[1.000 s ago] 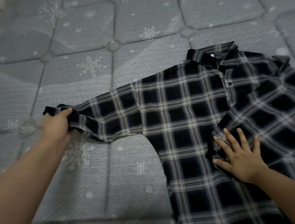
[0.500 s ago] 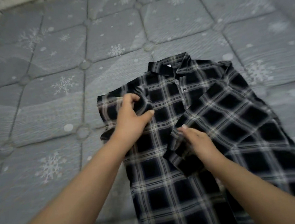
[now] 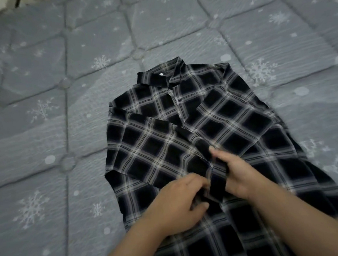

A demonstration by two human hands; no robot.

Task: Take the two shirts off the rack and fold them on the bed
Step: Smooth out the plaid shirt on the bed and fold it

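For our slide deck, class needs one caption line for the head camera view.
Both hands, left and right, grip the cuffs of a black plaid shirt with sleeves folded inward on a snowflake-print mattress.

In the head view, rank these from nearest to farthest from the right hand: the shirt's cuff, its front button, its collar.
Measured from the right hand:
1. Cuff: pinched in that hand, low at the shirt's middle.
2. Front button: up the placket, beyond the folded sleeves.
3. Collar: at the shirt's far end, toward the top of the mattress.
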